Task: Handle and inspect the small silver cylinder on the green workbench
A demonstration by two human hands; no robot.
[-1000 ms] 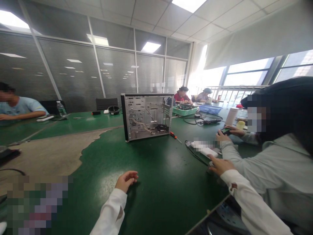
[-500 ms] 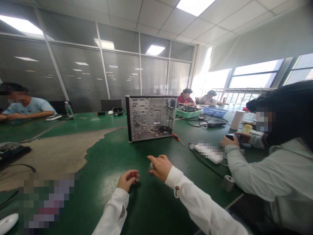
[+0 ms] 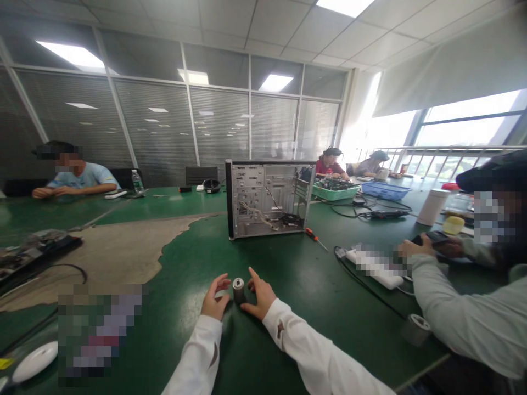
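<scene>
At the near middle of a green desk [image 3: 197,263], a small metal cylinder [image 3: 238,291] stands upright on its base. Take it as the centre of a clock face, with 12 pointing away from the camera wearer.

The left hand [image 3: 216,300] is at 9 o'clock, its fingers loosely curved and released: fingertips towards 10, thumb towards 8, with a gap of green showing between them and the cylinder. The right hand [image 3: 262,296] is at 3 o'clock, its fingers parted rather than clenched. Its index finger points up towards 1, and its thumb comes in low towards 5, right by the cylinder's base; whether the thumb touches metal cannot be told. Both forearms wear white sleeves.

Further off at 1 o'clock is a computer case [image 3: 269,200] with an open side, cables visible inside. An orange-and-black screwdriver [image 3: 315,238] lies at 2, by the case's lower corner. Beyond, between 1 and 2, sits a green basket [image 3: 335,193] of parts. Around 3 o'clock, well apart, are a white power strip [image 3: 389,277], a second cylinder [image 3: 418,330], blurred, and a co-worker in a pale sleeve [image 3: 457,315].
</scene>
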